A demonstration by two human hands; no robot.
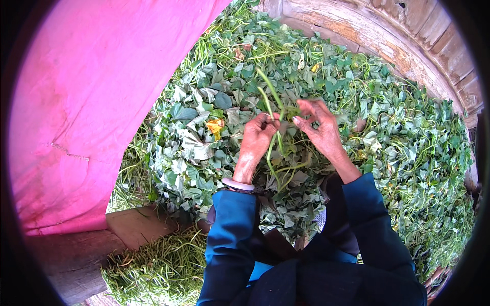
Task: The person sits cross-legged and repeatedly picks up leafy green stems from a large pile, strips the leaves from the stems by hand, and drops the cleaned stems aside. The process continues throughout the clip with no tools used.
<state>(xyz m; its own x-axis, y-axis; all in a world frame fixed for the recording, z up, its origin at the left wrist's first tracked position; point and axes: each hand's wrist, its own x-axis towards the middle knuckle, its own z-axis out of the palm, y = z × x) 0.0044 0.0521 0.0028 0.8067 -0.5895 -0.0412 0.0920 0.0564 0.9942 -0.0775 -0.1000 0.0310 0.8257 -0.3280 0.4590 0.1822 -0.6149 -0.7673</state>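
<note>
Several thin green plant stems (271,153) cross in front of me, pinched between the thumb and fingers of my left hand (257,134). A pale bangle (238,184) circles my left wrist. Just to the right, my right hand (319,124) is raised with thumb and forefinger apart, beside a small blurred green tuft (291,111) at the stems; whether it touches the tuft is unclear. Below both hands lies a thick layer of picked green leaves (199,141) with their stalks. A yellow wilted leaf (215,127) rests among them, left of my left hand.
A pink cloth (84,95) hangs over the left side. Curved wooden planking (367,28) bounds the leaves at the upper right. At the lower left, a pile of thin green stalks (160,267) lies against a wooden beam (76,252).
</note>
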